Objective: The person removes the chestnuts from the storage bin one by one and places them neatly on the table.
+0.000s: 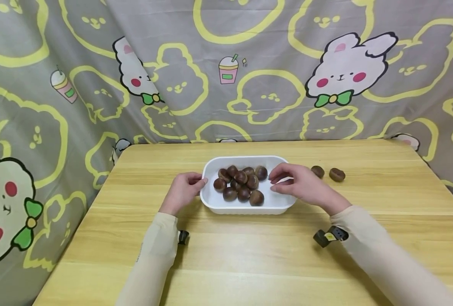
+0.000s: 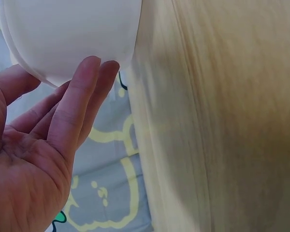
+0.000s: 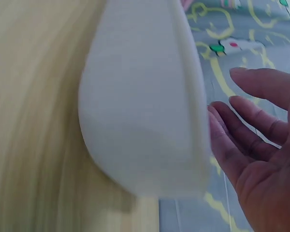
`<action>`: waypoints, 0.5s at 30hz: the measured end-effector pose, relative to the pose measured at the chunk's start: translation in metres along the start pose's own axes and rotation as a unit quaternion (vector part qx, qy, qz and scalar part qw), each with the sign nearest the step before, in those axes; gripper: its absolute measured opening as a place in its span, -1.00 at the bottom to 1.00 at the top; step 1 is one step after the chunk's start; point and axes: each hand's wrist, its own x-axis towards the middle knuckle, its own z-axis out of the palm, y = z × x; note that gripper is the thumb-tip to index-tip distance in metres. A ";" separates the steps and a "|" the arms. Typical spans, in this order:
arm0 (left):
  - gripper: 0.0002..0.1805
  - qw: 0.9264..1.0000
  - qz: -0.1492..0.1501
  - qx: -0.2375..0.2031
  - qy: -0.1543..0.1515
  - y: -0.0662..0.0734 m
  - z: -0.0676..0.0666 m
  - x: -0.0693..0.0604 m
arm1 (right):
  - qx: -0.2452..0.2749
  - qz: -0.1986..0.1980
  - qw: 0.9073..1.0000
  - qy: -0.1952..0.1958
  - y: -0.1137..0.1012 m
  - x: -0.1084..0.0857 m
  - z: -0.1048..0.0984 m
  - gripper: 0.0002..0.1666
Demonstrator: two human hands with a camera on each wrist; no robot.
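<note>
Head view first: the white tray (image 1: 276, 196) sits mid-frame on the wood table (image 1: 241, 259), with a bunch of chestnuts (image 1: 240, 177) piled in its left and middle part. Left hand (image 1: 183, 190) has the tray's left end pinched, thumb up at the rim. Right hand (image 1: 300, 182) is over the tray's right end, thumb and fingers apart with a small gap, nothing between them that I can see. Two loose chestnuts (image 1: 337, 174) lie on the table, right of center.

Left wrist cam: tray's end fills the upper left, thumb at the rim, straightish fingers against the outer wall, so yeah, a light pinch.

Right wrist cam: tray's in the upper middle, hand at the right edge, fingers loosely bent and not gripping anything. Can't tell if a fingertip actually touches the rim.
</note>
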 end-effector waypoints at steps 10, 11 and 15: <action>-0.66 1.000 -0.006 -0.018 0.001 -0.001 0.000 -0.001 | -0.035 -0.043 0.997 -0.062 -0.008 0.016 0.029 -0.68; -0.66 1.000 -0.005 -0.019 0.002 -0.001 0.000 0.000 | -0.040 -0.042 0.996 -0.064 -0.008 0.017 0.030 -0.67; -0.65 1.000 -0.005 -0.029 0.000 -0.002 0.001 0.001 | -0.064 -0.026 0.995 -0.071 -0.006 0.022 0.034 -0.66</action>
